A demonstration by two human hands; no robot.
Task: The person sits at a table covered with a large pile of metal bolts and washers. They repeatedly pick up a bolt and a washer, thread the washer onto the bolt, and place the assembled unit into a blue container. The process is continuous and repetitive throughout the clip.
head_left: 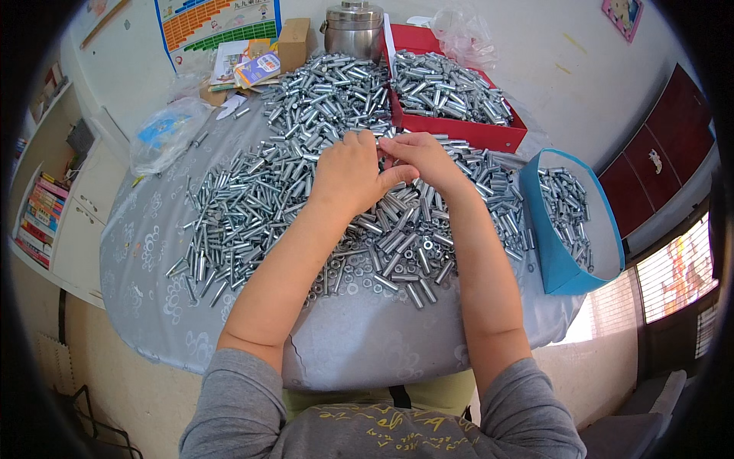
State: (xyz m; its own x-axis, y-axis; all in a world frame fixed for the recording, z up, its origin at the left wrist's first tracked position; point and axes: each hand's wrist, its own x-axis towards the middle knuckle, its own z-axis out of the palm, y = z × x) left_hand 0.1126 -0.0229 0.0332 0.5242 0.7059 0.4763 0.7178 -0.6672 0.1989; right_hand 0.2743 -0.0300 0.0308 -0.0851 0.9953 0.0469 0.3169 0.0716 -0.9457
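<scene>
Shiny silver metal sleeves (306,168) lay heaped in a wide loose pile across the table, jumbled at every angle, small washers (348,287) scattered along the near edge.

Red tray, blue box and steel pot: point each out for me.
red tray (489,138): head view, on its front wall.
blue box (552,260): head view, on its outer left wall.
steel pot (353,34): head view, on its side wall.

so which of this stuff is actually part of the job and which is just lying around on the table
In use:
- left hand and right hand, grip closed together on a small metal piece
- heap of metal sleeves
- loose washers
- red box of sleeves
- blue box of sleeves

Lying about:
- steel pot
- cardboard box
- plastic bags
- booklets
</scene>
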